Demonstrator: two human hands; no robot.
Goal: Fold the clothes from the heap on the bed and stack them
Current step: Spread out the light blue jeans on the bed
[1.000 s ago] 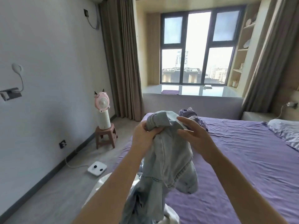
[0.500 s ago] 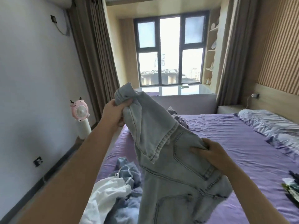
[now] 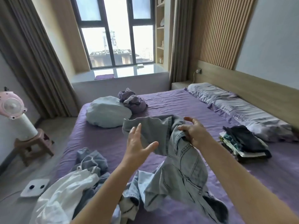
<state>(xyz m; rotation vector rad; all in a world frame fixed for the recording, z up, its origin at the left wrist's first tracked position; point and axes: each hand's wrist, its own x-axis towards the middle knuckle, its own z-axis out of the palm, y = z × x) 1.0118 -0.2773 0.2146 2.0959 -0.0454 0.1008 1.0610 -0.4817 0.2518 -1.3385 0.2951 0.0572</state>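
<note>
Two bare hands work a pair of pale, washed-out jeans above a purple-sheeted bed, seen from the head camera. The right hand pinches a fold near the middle of the denim, lower fingers curled into the cloth, thumb and forefinger spread above it. The left hand is wide open, fingers straight and splayed, holding nothing, just in front of one trouser leg that reaches up and away toward the window. The rest of the garment hangs crumpled from the right hand, seams and pocket stitching showing, its lower end trailing onto the heap of unfolded clothes at the near left edge of the mattress, where white and blue-grey pieces lie tangled. A stack of folded clothes, dark on top, sits to the right, beside the pillows. A pale cushion and a bunched purple cloth lie at the far end.
</note>
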